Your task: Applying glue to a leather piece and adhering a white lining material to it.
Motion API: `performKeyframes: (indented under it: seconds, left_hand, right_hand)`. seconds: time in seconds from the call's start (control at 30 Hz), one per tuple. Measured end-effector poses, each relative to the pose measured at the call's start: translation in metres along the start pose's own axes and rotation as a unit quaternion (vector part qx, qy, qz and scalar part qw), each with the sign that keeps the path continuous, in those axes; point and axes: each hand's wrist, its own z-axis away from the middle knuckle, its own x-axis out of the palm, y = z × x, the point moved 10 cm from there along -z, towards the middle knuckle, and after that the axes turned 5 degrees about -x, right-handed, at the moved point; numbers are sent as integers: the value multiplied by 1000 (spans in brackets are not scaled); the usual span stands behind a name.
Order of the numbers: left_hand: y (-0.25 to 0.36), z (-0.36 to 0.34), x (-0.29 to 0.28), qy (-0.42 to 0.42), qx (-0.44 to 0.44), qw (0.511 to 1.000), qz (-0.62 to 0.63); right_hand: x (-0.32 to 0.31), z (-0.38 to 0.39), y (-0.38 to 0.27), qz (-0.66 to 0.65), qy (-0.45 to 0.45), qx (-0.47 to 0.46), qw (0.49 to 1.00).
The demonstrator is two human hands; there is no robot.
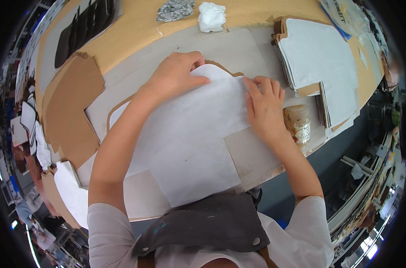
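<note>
A white sheet (185, 134) lies across the table in front of me over a brown piece (218, 65), whose edge shows along the top and the left. My left hand (178, 73) is at the sheet's far edge, thumb on top and fingers curled at the rim. At the upper right edge is my right hand (266, 105), its index finger and thumb apart and touching the sheet's border. Close by on the right stands a glass jar (297, 124) with a smeared wall.
Stacked white and brown cut pieces (316, 53) lie at the right. Brown pieces (71, 105) lie at the left, with a white piece (71, 190) lower down. A crumpled white wad (211, 17), a speckled grey piece (176, 10) and black strips (84, 29) are at the back.
</note>
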Motion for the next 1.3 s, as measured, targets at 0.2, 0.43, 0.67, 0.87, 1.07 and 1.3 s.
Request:
performKeyframes:
  seconds: [0.2,0.43,0.67,0.87,1.07,1.3]
  left_hand:
    - [-37,28,-7,-104,-68,992,4]
    - [-45,53,-29,-38,33,996,77]
    - [-115,98,-59,-112,-105,988,22]
    - [-142,132,-73,-92,-154,984,4]
    - [-137,146,-88,60,-125,990,-12]
    - [-149,151,-82,133,-139,981,28]
  right_hand:
    - [16,-46,-15,-208,2,-41,977]
    - [57,-85,-22,-383,-182,32,905]
    - [25,-86,-28,-364,-119,-52,922]
    - [35,-84,-13,-390,-89,-23,916]
    - [50,-89,-12,-338,-59,13,939]
    - [42,-87,-25,-223,26,-69,972]
